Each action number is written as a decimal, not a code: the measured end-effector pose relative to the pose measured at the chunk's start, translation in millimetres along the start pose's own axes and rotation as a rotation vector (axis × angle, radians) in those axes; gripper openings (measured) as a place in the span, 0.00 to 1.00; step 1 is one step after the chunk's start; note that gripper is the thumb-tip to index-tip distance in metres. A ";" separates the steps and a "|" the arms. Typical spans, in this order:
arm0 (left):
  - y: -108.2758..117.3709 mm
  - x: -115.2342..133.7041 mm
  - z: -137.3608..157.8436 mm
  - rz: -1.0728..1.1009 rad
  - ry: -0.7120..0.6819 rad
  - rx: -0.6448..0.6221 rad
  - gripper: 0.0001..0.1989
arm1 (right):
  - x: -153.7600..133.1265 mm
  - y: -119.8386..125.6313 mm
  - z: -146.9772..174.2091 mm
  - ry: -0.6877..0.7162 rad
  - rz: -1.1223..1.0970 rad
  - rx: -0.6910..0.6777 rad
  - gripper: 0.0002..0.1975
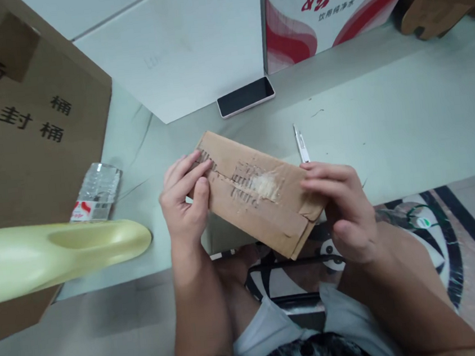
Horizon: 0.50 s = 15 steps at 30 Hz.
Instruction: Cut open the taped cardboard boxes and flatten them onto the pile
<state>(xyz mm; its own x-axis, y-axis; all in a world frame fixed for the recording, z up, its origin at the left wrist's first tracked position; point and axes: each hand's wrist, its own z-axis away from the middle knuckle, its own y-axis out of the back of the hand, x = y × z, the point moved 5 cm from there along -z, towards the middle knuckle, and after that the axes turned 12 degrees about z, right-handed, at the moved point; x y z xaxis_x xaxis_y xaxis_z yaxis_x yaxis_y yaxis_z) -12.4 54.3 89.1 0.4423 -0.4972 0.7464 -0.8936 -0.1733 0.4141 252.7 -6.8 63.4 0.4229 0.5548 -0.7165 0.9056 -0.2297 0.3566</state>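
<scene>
A small brown cardboard box (260, 198), with a torn, scuffed patch and dark printing on its upper face, is held tilted above the table's front edge. My left hand (186, 197) grips its left end, fingers on top and thumb along the near side. At the right end my right hand (346, 206) has its fingertips on the corner; the fingers are curled round it. Beyond my right fingertips a white utility knife (300, 143) lies on the table. The underside of the box is hidden.
A phone (246, 96) lies against a white box (190, 47). A red-and-white carton (330, 7) stands at the back right. To the left are a large cardboard carton (49, 164), a clear plastic bottle (98, 187) and a pale yellow object (100, 243) jutting in. The tabletop (403, 104) is pale green.
</scene>
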 end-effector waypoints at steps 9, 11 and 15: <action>29.5 -30.9 5.0 0.267 0.280 0.323 0.18 | 38.9 -15.0 13.6 -0.457 -0.194 -0.236 0.37; 19.9 -41.0 10.3 0.451 0.465 0.265 0.24 | 30.4 -11.1 11.9 -0.328 -0.228 -0.191 0.42; -22.0 -46.7 31.8 0.697 0.787 -0.336 0.41 | 9.2 -4.8 8.3 -0.081 -0.127 -0.201 0.37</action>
<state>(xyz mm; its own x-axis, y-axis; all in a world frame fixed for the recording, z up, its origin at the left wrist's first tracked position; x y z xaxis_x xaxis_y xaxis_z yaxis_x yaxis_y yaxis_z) -15.9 54.2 28.6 -0.1186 0.3049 0.9450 -0.9526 0.2335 -0.1949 252.5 -7.2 50.1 0.3145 0.5014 -0.8060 0.9304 0.0057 0.3666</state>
